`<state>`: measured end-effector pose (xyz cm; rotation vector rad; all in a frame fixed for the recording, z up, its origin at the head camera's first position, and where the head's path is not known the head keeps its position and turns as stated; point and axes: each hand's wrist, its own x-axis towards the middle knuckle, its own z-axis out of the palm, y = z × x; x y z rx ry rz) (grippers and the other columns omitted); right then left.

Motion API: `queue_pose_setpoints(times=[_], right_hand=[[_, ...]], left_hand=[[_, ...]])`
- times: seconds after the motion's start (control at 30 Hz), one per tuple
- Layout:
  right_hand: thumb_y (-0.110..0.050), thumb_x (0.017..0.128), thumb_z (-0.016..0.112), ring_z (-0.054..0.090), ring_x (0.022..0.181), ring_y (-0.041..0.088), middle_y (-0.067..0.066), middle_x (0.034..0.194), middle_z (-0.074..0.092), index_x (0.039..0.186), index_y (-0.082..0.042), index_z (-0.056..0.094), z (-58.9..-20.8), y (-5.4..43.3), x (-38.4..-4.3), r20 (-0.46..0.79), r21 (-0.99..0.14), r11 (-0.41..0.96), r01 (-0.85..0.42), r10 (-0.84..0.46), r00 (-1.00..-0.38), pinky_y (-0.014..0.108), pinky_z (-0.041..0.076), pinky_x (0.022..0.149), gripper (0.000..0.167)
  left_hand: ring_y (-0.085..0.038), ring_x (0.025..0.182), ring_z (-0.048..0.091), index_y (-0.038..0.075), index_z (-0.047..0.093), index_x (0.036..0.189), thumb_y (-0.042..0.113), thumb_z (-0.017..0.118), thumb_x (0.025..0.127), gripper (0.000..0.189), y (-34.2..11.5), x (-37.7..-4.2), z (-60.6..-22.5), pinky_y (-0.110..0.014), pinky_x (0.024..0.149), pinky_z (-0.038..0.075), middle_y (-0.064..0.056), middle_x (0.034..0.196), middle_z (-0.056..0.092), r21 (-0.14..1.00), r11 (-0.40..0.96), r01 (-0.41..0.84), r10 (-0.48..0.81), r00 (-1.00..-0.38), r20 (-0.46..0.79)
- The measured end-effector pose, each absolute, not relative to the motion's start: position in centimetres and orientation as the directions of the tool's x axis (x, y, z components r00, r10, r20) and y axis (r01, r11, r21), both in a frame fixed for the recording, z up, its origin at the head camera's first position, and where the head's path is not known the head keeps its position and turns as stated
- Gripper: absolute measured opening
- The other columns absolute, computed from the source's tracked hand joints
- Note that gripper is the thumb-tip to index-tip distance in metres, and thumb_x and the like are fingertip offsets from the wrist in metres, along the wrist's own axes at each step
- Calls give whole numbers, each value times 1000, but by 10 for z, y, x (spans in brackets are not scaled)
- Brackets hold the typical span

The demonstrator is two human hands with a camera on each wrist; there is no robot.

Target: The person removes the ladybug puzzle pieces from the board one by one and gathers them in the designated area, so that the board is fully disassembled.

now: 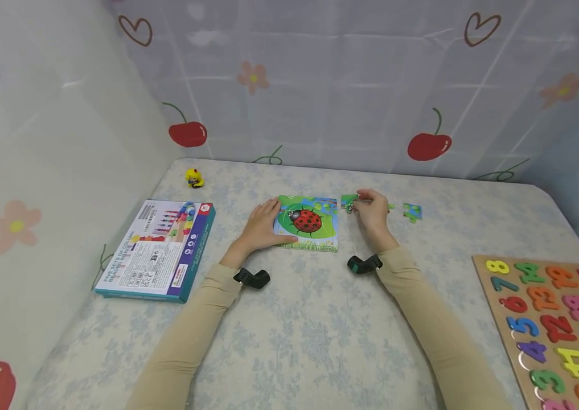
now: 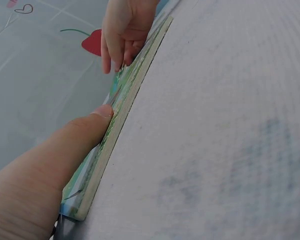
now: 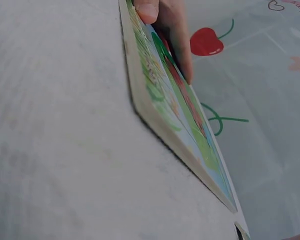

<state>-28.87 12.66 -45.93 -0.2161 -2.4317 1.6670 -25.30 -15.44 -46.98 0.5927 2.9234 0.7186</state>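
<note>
A ladybug jigsaw puzzle lies flat in its thin wooden board on the table. My left hand rests over the board's left side, thumb along the near edge and fingers reaching toward the far corner. Just right of the board, my right hand pinches a green puzzle piece between thumb and fingertips; the hand partly covers it. In the left wrist view the left thumb lies on the board's edge. The right wrist view shows the board from its right near corner.
Another blue-green puzzle piece lies beyond my right hand, with a bit of green showing between. A boxed toy set is at left, a small yellow figure behind it. A wooden number board sits at near right.
</note>
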Motion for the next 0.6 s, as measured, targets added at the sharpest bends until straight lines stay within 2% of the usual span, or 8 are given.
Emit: queue_pose_setpoints(times=[0.13, 0.23, 0.33, 0.43, 0.53, 0.6], right_hand=[[0, 89, 58, 61, 99, 35, 24, 116, 59, 121, 4, 61, -459, 127, -288, 99, -914, 405, 1, 225, -969, 38, 54, 78, 32], [-1, 89, 58, 60, 100, 36, 25, 114, 59, 120, 5, 62, -457, 128, -286, 109, -904, 428, 0, 229, -967, 42, 53, 80, 31], [-1, 89, 58, 60, 95, 34, 24, 113, 59, 119, 5, 62, -455, 127, -283, 90, -904, 427, 12, 217, -972, 36, 52, 75, 31], [-2, 90, 58, 59, 86, 25, 22, 115, 59, 121, 3, 61, -453, 126, -279, 64, -900, 436, 19, 175, -982, 26, 49, 67, 31], [-1, 89, 60, 54, 78, 14, 23, 115, 61, 121, 3, 61, -452, 123, -273, 61, -888, 460, -6, 104, -993, 17, 45, 63, 32], [-1, 88, 62, 51, 75, 11, 23, 114, 62, 119, 3, 62, -451, 119, -269, 66, -882, 471, -36, 47, -997, 15, 43, 61, 31]], left_hand=[[-30, 150, 9, 5, 12, 153, 57, 72, 76, 111, -154, -254, -471, -48, 124, 7, -13, 161, 11, 463, 815, 349, 383, -923, 23], [-29, 150, 8, 5, 12, 153, 58, 71, 76, 111, -154, -255, -473, -47, 124, 6, -12, 161, 10, 463, 814, 351, 385, -923, 22], [-29, 150, 7, 6, 11, 154, 58, 71, 76, 111, -153, -256, -473, -46, 124, 5, -11, 162, 9, 464, 814, 348, 386, -923, 16], [-28, 150, 8, 8, 13, 154, 58, 71, 76, 109, -153, -255, -472, -46, 124, 5, -11, 162, 10, 475, 809, 346, 384, -923, 18], [-29, 150, 8, 15, 19, 154, 56, 72, 76, 103, -154, -254, -471, -48, 124, 5, -12, 161, 11, 499, 791, 354, 389, -921, 36], [-31, 150, 7, 20, 28, 152, 53, 73, 77, 94, -155, -254, -472, -49, 124, 5, -13, 161, 10, 517, 775, 364, 396, -917, 53]])
